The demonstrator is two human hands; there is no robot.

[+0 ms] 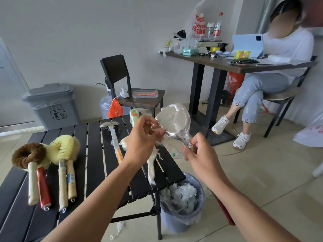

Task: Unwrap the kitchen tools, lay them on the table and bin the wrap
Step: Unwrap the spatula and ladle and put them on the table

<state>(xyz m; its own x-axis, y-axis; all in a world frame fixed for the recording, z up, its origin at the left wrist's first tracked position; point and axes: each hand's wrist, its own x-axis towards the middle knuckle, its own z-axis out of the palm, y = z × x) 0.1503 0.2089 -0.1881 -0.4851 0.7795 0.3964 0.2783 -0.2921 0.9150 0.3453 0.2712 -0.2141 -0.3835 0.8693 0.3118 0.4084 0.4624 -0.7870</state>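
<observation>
I'm holding a metal ladle (pixel 172 119) over the table (pixel 97 154), right hand (pixel 201 151) gripping its handle, left hand (pixel 145 137) pinching wrap (pixel 152 165); brushes (pixel 52 163) are lying unwrapped, two tools (pixel 113 135) are waiting wrapped, bin (pixel 181 203) is filling.

The spoon (pixel 170 119) is shiny, smooth metal under thin, clear, crinkly plastic wrap (pixel 151 166). The desk (pixel 94 154) is black and matt. The brown brush (pixel 28 154) looks rough and hairy. The yellow brush (pixel 66 145) has stiff bristles. The bin (pixel 172 223) is smooth plastic with a glossy clear liner.
</observation>
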